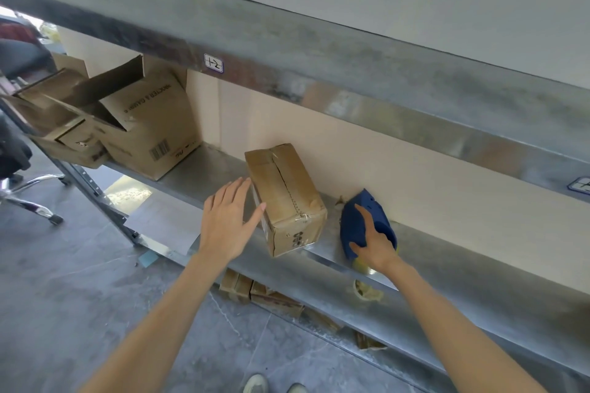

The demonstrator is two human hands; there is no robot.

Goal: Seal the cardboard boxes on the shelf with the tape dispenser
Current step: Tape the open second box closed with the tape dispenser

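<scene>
Tape dispenser [349, 226] in right hand's [378, 247] fingers; left hand [228, 220] touches box [287, 195].

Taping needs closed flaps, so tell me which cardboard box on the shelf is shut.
The small box beside the left hand: its flaps meet along a seam. The bigger boxes farther left gape open.

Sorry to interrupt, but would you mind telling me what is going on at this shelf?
A person is getting ready to tape cardboard boxes on a metal shelf. Their left hand lies flat against the side of a small box, whose flaps are closed. Their right hand is on the blue tape dispenser lying beside that box; whether it has a grip is unclear. The larger boxes at the left end stand open.
</scene>
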